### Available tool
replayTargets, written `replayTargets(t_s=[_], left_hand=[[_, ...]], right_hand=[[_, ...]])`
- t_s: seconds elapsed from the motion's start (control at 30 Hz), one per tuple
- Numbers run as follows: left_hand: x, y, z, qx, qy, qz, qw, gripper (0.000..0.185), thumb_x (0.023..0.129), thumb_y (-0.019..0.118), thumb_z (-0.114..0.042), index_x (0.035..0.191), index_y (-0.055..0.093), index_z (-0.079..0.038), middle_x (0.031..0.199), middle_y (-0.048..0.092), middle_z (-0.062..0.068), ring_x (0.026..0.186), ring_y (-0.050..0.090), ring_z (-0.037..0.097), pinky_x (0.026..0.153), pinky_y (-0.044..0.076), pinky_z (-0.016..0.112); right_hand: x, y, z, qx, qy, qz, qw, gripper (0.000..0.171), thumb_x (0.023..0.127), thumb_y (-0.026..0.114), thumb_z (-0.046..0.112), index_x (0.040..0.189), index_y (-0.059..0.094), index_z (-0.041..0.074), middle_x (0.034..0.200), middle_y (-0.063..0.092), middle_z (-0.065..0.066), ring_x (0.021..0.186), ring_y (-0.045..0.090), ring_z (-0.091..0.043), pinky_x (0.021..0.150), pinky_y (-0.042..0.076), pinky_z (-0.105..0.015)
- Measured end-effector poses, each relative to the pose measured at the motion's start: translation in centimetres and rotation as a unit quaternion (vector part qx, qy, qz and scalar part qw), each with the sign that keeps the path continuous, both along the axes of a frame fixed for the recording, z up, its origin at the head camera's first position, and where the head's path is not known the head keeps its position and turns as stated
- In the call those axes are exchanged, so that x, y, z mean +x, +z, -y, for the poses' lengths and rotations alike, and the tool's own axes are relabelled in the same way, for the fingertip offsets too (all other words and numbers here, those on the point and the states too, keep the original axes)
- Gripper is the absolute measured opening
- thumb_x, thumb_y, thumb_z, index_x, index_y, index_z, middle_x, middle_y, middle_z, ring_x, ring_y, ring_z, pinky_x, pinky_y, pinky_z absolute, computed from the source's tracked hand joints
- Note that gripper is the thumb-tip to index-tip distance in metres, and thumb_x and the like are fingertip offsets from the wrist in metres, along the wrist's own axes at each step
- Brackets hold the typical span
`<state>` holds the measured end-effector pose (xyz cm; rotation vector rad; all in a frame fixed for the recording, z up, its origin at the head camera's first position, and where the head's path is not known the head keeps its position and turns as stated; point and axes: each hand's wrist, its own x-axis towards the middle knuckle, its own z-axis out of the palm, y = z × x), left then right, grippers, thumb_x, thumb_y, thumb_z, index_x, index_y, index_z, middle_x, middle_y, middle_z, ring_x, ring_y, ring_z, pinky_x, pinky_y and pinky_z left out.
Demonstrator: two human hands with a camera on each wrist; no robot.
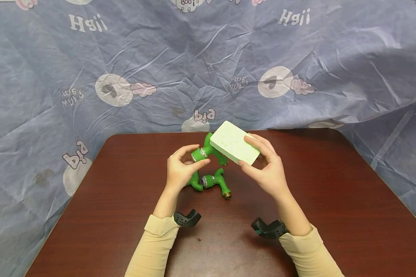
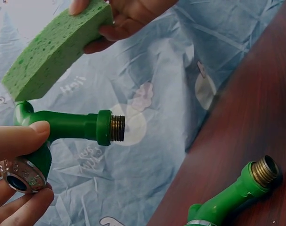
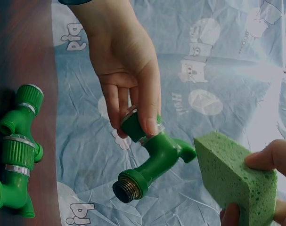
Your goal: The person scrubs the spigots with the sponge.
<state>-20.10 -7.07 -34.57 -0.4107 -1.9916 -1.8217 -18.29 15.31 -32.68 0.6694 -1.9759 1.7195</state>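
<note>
My left hand (image 1: 180, 169) pinched a green tap (image 1: 208, 151) above the tabletop (image 1: 332, 192) while my right hand (image 1: 267, 169) gripped a green sponge (image 1: 234, 142) touching its top

A second green tap fitting (image 1: 213, 181) lies on the brown table (image 1: 332, 200), backed by a printed blue cloth (image 1: 159, 69).

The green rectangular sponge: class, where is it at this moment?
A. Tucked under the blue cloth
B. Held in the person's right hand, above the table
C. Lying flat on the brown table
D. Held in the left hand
B: the right hand grips the green rectangular sponge beside the green plastic tap that the left hand holds.
</note>
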Motion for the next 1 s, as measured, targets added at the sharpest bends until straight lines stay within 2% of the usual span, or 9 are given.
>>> replayTargets(t_s=[0.2, 0.37, 0.47, 0.63, 0.83, 1.0], left_hand=[[0.0, -0.1, -0.1, 0.029, 0.006, 0.007, 0.9995, 0.038, 0.064, 0.082, 0.007, 0.098, 0.065, 0.010, 0.086, 0.066, 0.025, 0.073, 0.065, 0.036, 0.069, 0.056, 0.037], [0.1, -0.1, -0.2, 0.025, 0.011, -0.005, 0.9996, 0.038, 0.064, 0.083, 0.005, 0.098, 0.067, 0.009, 0.083, 0.067, 0.023, 0.073, 0.066, 0.028, 0.069, 0.056, 0.038], [0.1, 0.0, -0.3, 0.014, 0.018, -0.024, 0.9995, 0.038, 0.063, 0.083, 0.005, 0.098, 0.068, 0.008, 0.087, 0.067, 0.021, 0.075, 0.066, 0.027, 0.068, 0.056, 0.039], [0.2, 0.0, -0.3, 0.003, 0.024, -0.044, 0.9987, 0.037, 0.064, 0.082, 0.006, 0.098, 0.069, 0.007, 0.094, 0.064, 0.021, 0.075, 0.065, 0.031, 0.067, 0.055, 0.046], [0.2, 0.1, -0.3, -0.002, 0.022, -0.048, 0.9986, 0.038, 0.065, 0.081, 0.006, 0.100, 0.069, 0.008, 0.097, 0.064, 0.021, 0.076, 0.064, 0.034, 0.068, 0.054, 0.047], [0.1, -0.1, -0.2, -0.002, 0.017, -0.058, 0.9982, 0.039, 0.065, 0.082, 0.006, 0.102, 0.068, 0.008, 0.099, 0.062, 0.021, 0.077, 0.063, 0.034, 0.069, 0.055, 0.045]], right_hand=[[1.2, 1.1, 1.2, 0.044, -0.012, -0.049, 0.998, 0.055, 0.067, 0.068, -0.020, 0.120, 0.055, -0.013, 0.130, 0.044, -0.026, 0.113, 0.049, -0.016, 0.079, 0.045, -0.017], [1.6, 1.2, 2.0, 0.096, -0.039, -0.086, 0.991, 0.054, 0.065, 0.072, -0.019, 0.116, 0.057, -0.012, 0.127, 0.047, -0.027, 0.117, 0.047, -0.029, 0.084, 0.041, -0.018], [1.5, 1.1, 2.1, 0.121, -0.068, -0.097, 0.985, 0.053, 0.064, 0.073, -0.017, 0.115, 0.058, -0.010, 0.126, 0.047, -0.027, 0.116, 0.047, -0.036, 0.086, 0.039, -0.018], [1.1, 0.9, 1.9, 0.104, -0.102, -0.097, 0.985, 0.054, 0.064, 0.072, -0.018, 0.116, 0.057, -0.012, 0.128, 0.046, -0.029, 0.116, 0.045, -0.040, 0.082, 0.039, -0.016], [1.0, 0.7, 1.8, 0.055, -0.073, -0.082, 0.992, 0.056, 0.065, 0.070, -0.021, 0.119, 0.055, -0.014, 0.131, 0.043, -0.029, 0.115, 0.047, -0.033, 0.081, 0.043, -0.014], [1.2, 0.6, 2.3, 0.092, -0.070, -0.087, 0.989, 0.055, 0.065, 0.073, -0.018, 0.118, 0.057, -0.012, 0.130, 0.045, -0.026, 0.117, 0.045, -0.035, 0.085, 0.040, -0.017]])
